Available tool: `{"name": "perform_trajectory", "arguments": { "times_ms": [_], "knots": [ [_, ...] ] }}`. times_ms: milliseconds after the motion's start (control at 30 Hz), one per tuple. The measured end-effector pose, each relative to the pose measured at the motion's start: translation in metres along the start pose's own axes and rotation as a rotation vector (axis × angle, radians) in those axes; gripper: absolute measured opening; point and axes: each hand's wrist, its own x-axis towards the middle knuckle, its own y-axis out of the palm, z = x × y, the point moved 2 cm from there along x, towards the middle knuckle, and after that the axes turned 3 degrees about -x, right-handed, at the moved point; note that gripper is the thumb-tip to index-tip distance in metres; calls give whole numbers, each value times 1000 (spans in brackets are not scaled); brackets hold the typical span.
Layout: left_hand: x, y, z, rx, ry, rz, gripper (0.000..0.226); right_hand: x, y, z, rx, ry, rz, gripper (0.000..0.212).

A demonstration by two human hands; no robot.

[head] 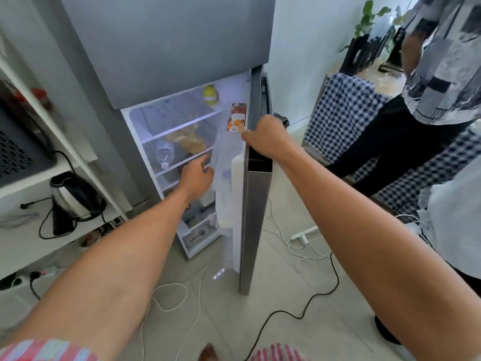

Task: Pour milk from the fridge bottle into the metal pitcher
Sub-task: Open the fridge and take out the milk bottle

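Currently your right hand (263,138) grasps the fridge door's (256,204) top edge; your left hand (197,175), fingers relaxed, nears the milk bottle (238,173) in the door's shelf. Risk: the door swings, spoiling your reach.

Milk bottle (237,175): white, opaque, standing upright in the shelf of the open fridge door (256,191), partly hidden behind the translucent shelf wall.
Cap: cannot tell.
Position: lower door compartment, below an orange-labelled carton (237,117).
Metal pitcher: not seen.
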Motion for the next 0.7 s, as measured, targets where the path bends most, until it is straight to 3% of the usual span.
{"name": "perform_trajectory", "arguments": {
  "times_ms": [100, 267, 600, 700],
  "knots": [
    [-3, 30, -21, 85, -12, 78, 45, -4, -16, -28, -50, 28, 65, 12],
    [-4, 79, -51, 342, 68, 156, 53, -13, -40, -77, -233, 80, 87, 36],
    [10, 127, -98, 569, 232, 373, 60, -39, -83, -144, -528, 35, -243, 12],
    [15, 133, -99, 562, 269, 383, 57, -38, -86, -153, -533, 36, -325, 19]
  ]
}}
